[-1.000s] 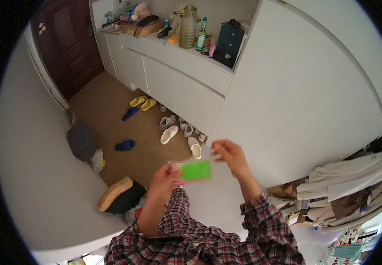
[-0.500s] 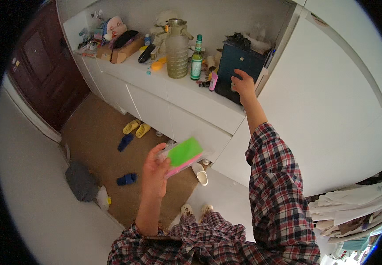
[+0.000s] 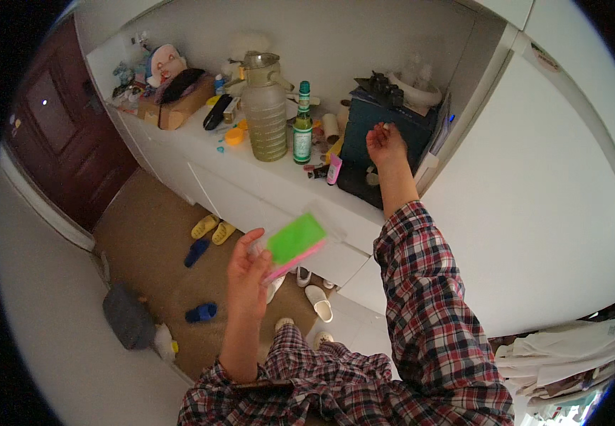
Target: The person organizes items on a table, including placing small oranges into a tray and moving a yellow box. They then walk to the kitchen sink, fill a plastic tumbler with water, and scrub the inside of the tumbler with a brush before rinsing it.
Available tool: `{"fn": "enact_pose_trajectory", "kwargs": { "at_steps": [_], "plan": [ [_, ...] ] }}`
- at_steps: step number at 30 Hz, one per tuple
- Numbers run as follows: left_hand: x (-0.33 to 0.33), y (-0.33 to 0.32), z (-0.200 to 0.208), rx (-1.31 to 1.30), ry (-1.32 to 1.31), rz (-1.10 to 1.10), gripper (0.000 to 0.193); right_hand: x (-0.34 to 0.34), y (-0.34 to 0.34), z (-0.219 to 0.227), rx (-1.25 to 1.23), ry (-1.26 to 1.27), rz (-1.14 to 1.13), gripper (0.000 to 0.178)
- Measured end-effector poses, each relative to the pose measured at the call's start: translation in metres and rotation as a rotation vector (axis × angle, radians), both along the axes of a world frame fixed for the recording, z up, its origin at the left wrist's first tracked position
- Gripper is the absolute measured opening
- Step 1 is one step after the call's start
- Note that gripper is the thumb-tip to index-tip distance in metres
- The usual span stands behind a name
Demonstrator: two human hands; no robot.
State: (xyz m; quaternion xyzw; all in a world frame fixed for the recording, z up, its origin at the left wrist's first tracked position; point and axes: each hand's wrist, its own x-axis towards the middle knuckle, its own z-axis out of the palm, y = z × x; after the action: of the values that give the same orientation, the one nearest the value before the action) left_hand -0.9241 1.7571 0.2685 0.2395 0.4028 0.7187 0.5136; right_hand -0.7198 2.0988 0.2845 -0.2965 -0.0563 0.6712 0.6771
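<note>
My left hand [image 3: 248, 273] grips a clear plastic packet [image 3: 295, 241] at its near left end. Bright green and pink slabs show inside the packet, which I hold tilted over the floor in front of the cabinet. Up at the right, my right hand [image 3: 387, 148] is at the front of a dark teal box [image 3: 359, 138] on the cabinet shelf. Its fingers are curled together near a small pale spot; what they pinch, if anything, is hidden. A pink tube [image 3: 334, 170] stands left of the box's lower part.
A tall ribbed jug [image 3: 265, 117] and a green bottle [image 3: 302, 131] stand on the white cabinet top. Farther left is a cardboard box [image 3: 162, 113] with things on it. Slippers, including a blue one [image 3: 201, 312] and a white clog [image 3: 318, 304], lie on the floor.
My right hand's spread fingers have curled in, and the hand has moved up the box's front. My left hand still holds the packet. The whole view has shifted slightly.
</note>
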Motion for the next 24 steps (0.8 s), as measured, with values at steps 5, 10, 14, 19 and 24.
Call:
{"fn": "enact_pose_trajectory", "kwargs": {
  "at_steps": [5,10,14,19,24],
  "plan": [
    [-0.008,0.042,0.013,0.048,0.021,-0.079,0.040,-0.017,-0.018,0.016,-0.009,-0.140,-0.076,0.016],
    [-0.008,0.104,0.043,0.104,0.062,-0.126,0.042,-0.014,-0.068,0.011,0.125,-0.499,-0.084,0.017],
    [-0.034,0.144,0.049,0.216,0.106,-0.253,0.043,-0.033,-0.108,0.003,0.131,-0.664,-0.227,0.024],
    [-0.027,0.187,0.082,0.306,0.150,-0.228,0.042,-0.021,-0.100,-0.003,0.206,-0.829,-0.211,0.027],
    [-0.017,0.228,0.103,0.350,0.209,-0.373,0.033,-0.024,-0.099,-0.008,0.201,-0.863,-0.245,0.028]
  ]
}}
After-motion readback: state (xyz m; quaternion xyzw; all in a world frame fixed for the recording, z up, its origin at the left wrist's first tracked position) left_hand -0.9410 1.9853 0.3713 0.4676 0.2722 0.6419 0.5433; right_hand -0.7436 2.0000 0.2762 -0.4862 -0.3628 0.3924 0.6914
